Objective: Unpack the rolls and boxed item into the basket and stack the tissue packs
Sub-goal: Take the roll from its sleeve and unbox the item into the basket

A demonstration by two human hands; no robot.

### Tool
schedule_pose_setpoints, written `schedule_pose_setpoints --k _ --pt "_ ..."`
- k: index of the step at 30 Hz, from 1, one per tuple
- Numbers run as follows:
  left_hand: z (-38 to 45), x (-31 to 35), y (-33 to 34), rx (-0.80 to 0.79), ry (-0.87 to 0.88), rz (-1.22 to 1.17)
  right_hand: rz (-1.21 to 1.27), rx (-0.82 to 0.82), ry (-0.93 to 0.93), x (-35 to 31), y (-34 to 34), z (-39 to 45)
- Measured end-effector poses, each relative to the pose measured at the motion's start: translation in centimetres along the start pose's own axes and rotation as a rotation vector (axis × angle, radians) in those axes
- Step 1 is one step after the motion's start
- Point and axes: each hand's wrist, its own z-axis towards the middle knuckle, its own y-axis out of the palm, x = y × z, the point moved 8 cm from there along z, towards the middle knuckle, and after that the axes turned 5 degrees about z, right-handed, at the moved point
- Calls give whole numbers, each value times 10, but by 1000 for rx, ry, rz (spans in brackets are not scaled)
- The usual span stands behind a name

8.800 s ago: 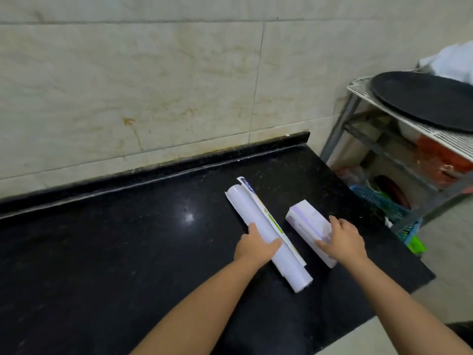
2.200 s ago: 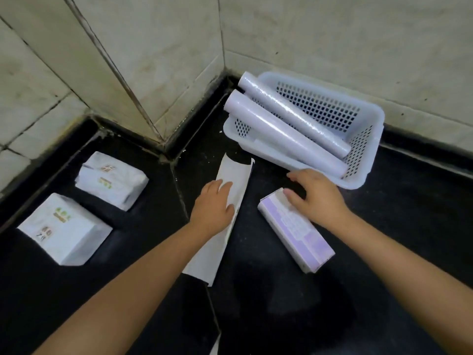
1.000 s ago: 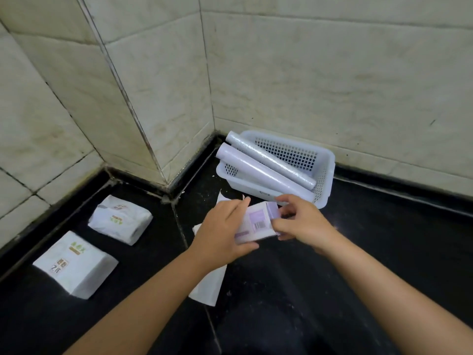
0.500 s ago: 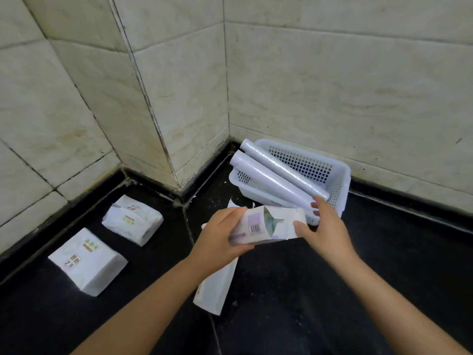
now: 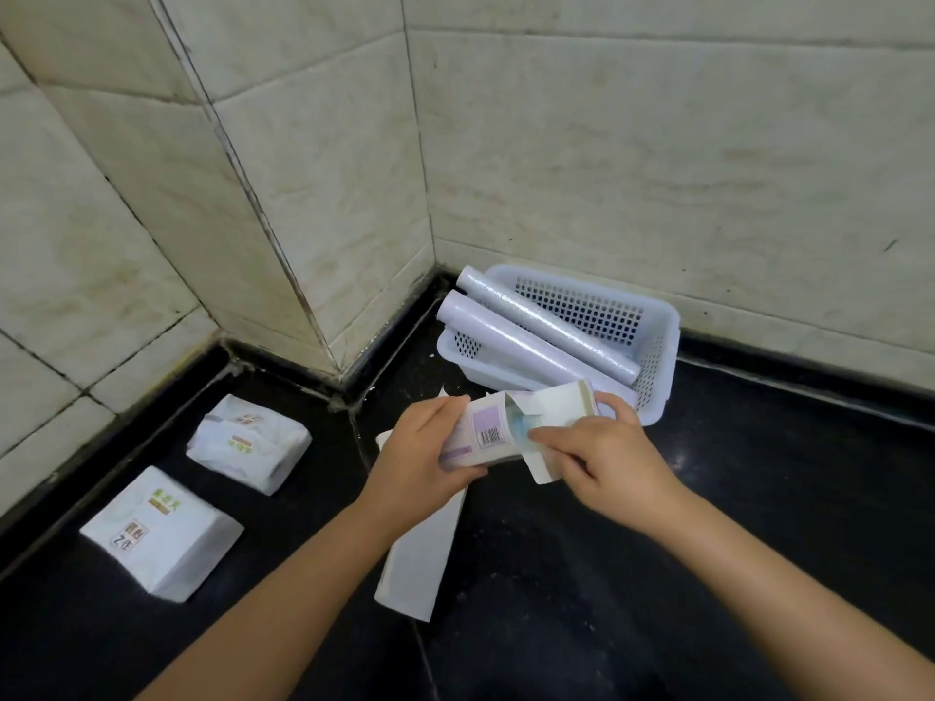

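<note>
Head view: left hand [image 5: 420,462] clamps the box [image 5: 485,435]; right hand [image 5: 602,460] pinches its open flap [image 5: 539,465]. Tugging hard could tear it, spilling contents short of the basket [image 5: 663,366] beyond.

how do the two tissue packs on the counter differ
The near white tissue pack looks crisp and boxy, its wrapper smooth; the far white tissue pack looks crumpled and softer. The near one's printed label faces up flat; the far one's sits on a wrinkled top. Both lie apart, unstacked, on the black stone counter, touched by neither hand.
</note>
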Motion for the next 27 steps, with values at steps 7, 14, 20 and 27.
schedule_pose_setpoints --k 7,14,20,27 --pt "2 26 -1 56 247 51 189 71 227 19 0 10" --pt "-2 34 7 50 317 240 327 19 370 25 17 10" --pt "0 36 12 97 289 188 462 152 518 38 25 11" --pt "5 33 23 103 210 181 565 359 483 33 15 15"
